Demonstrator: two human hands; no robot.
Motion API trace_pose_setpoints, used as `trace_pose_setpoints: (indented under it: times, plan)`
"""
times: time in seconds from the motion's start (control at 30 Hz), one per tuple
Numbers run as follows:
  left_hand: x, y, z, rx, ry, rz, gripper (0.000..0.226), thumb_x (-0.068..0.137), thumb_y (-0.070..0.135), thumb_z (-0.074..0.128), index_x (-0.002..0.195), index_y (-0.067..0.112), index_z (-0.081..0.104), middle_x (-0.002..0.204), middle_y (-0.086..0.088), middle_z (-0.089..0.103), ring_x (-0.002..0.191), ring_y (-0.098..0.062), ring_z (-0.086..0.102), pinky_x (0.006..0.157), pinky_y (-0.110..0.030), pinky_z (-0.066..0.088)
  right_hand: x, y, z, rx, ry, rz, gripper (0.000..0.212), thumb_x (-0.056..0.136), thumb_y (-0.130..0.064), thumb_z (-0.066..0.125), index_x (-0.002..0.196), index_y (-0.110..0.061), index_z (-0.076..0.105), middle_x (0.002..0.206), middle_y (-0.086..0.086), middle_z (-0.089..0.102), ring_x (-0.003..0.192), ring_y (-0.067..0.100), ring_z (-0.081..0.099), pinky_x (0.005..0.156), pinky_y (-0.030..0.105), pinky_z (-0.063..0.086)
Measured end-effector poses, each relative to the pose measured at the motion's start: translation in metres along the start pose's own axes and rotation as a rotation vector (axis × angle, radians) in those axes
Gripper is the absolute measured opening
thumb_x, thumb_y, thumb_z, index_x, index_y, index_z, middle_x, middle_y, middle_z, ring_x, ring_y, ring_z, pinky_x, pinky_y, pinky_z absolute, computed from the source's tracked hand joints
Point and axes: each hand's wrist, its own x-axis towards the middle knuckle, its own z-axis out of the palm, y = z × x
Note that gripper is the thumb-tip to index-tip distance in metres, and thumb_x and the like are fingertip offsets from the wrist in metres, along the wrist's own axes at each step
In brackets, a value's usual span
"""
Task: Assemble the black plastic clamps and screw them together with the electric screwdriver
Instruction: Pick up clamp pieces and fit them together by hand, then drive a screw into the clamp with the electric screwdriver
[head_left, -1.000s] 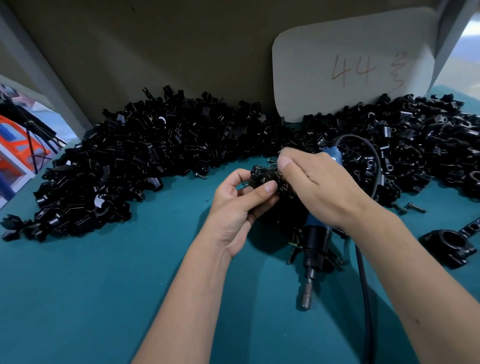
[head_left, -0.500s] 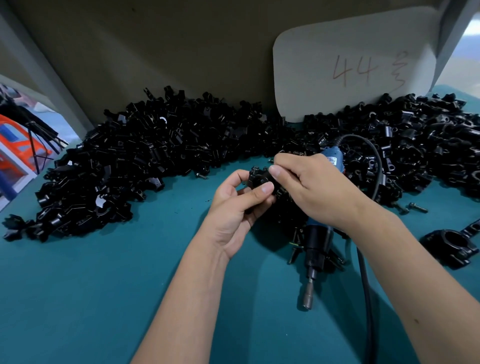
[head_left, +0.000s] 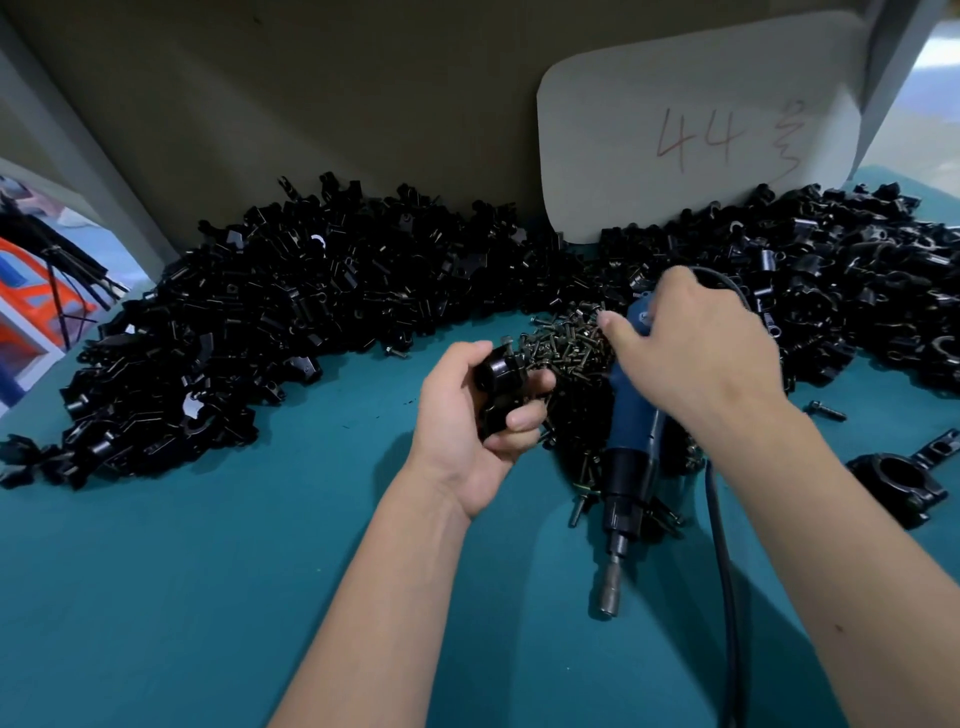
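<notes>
A person's two bare forearms reach forward over a teal tabletop (head_left: 156, 597). The left hand (head_left: 467, 421) is turned palm up, its fingers and thumb curled round a black plastic clamp (head_left: 501, 387), holding it just above the tabletop near the middle of the scene. A screw head appears to stand out from the top of that clamp, though it is small and hard to make out.

The right hand (head_left: 691, 343) hovers just right of the left, its back facing up, the thumb pointing left over a small heap of dark metal screws (head_left: 566, 345). Its fingers bend downward out of sight, so I cannot tell whether it holds anything. Directly beneath it lies the electric screwdriver (head_left: 631, 452), blue in the grip and black lower down, resting on the screws with its metal bit pointing toward the person. Its black cord (head_left: 722, 561) trails down along the right forearm.

Behind the hands, a long bank of loose black clamp parts (head_left: 270, 322) curves from the left edge to the right edge. An assembled clamp (head_left: 898, 480) sits apart on the tabletop at the right, with a single loose screw (head_left: 826, 410) near it. A pale card (head_left: 696, 124) marked "44" in red leans on the back wall.
</notes>
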Motion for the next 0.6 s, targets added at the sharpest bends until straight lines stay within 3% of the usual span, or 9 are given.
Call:
trace_pose_setpoints:
  times: [0.07, 0.17, 0.23, 0.33, 0.43, 0.6]
  plan:
    - [0.0, 0.0, -0.002, 0.019, -0.009, -0.034, 0.033, 0.095, 0.035, 0.041, 0.073, 0.016, 0.055, 0.069, -0.006, 0.053, 0.046, -0.011, 0.031, 0.036, -0.018, 0.017, 0.002, 0.006, 0.0, -0.051, -0.069, 0.073, 0.071, 0.087, -0.076, 0.061, 0.103, -0.011, 0.035, 0.095, 0.016, 0.058, 0.094, 0.044, 0.065, 0.064, 0.039, 0.038]
    - [0.001, -0.002, -0.003, 0.017, -0.046, -0.062, 0.022, 0.094, 0.036, 0.039, 0.078, 0.022, 0.038, 0.063, 0.001, 0.035, 0.044, -0.009, 0.026, 0.033, -0.017, 0.02, -0.001, 0.006, 0.002, -0.085, -0.171, 0.127, 0.089, 0.07, -0.08, 0.076, 0.104, -0.014, 0.028, 0.075, 0.004, 0.041, 0.078, 0.036, 0.059, 0.051, 0.034, 0.032]
    - [0.001, -0.004, -0.003, 0.004, -0.068, -0.074, 0.021, 0.093, 0.035, 0.039, 0.077, 0.023, 0.038, 0.063, 0.002, 0.032, 0.043, -0.008, 0.025, 0.032, -0.017, 0.021, -0.001, 0.004, 0.002, -0.051, -0.194, 0.155, 0.091, 0.064, -0.076, 0.083, 0.104, -0.014, 0.029, 0.074, 0.005, 0.046, 0.069, 0.033, 0.062, 0.051, 0.037, 0.046]
    - [0.002, -0.005, -0.002, 0.003, -0.08, -0.086, 0.025, 0.096, 0.038, 0.042, 0.076, 0.023, 0.038, 0.063, 0.003, 0.032, 0.043, -0.007, 0.025, 0.033, -0.017, 0.018, 0.002, 0.002, 0.0, 0.007, -0.225, 0.209, 0.093, 0.061, -0.073, 0.087, 0.106, -0.011, 0.035, 0.094, 0.015, 0.061, 0.078, 0.038, 0.071, 0.071, 0.05, 0.062]
    - [0.003, -0.006, -0.003, 0.015, -0.072, -0.093, 0.036, 0.1, 0.041, 0.044, 0.069, 0.022, 0.045, 0.063, 0.003, 0.032, 0.042, -0.006, 0.025, 0.034, -0.017, 0.015, 0.006, 0.004, -0.006, -0.036, -0.272, 0.219, 0.098, 0.058, -0.077, 0.085, 0.106, -0.007, 0.037, 0.1, 0.015, 0.061, 0.085, 0.035, 0.067, 0.074, 0.045, 0.058]
    - [0.004, -0.008, -0.002, 0.035, -0.041, -0.05, 0.045, 0.101, 0.036, 0.042, 0.058, 0.024, 0.05, 0.061, 0.004, 0.033, 0.044, -0.007, 0.024, 0.034, -0.017, 0.016, 0.004, -0.002, -0.013, -0.197, -0.364, 0.141, 0.108, 0.048, -0.084, 0.083, 0.105, -0.009, 0.03, 0.081, 0.006, 0.042, 0.084, 0.031, 0.052, 0.069, 0.039, 0.045]
